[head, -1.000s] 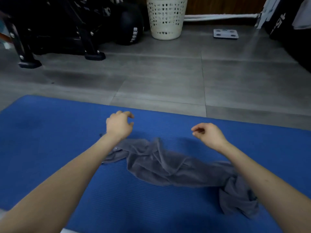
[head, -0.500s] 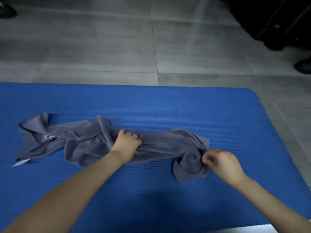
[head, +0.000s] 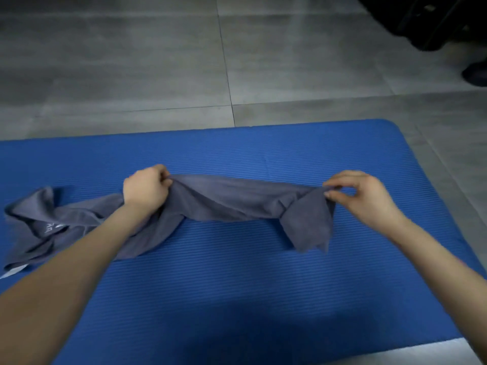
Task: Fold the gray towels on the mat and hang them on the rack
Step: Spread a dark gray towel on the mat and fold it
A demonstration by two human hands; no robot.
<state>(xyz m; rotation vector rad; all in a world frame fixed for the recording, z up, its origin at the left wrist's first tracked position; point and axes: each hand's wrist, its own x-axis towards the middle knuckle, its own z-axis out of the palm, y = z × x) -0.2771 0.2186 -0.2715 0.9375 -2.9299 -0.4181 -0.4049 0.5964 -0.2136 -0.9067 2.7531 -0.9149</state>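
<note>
A gray towel [head: 237,200] is stretched between my two hands just above the blue mat [head: 263,285]. My left hand [head: 146,189] grips its upper edge near the middle, fingers closed on the cloth. My right hand [head: 361,196] pinches the towel's right corner between thumb and fingers, and that end hangs down in a flap. The towel's left part lies crumpled on the mat, with a white label at the far left edge. No rack is in view.
Gray tiled floor [head: 158,61] lies beyond the mat's far edge. Dark equipment [head: 434,22] stands at the top right, with a dark shoe-like object [head: 477,75] beside it. The mat's right edge ends near my right arm.
My hands went from hovering to resting on the crumpled towel, and now they have lifted its upper edge and pulled it taut. The view tilted down and to the right.
</note>
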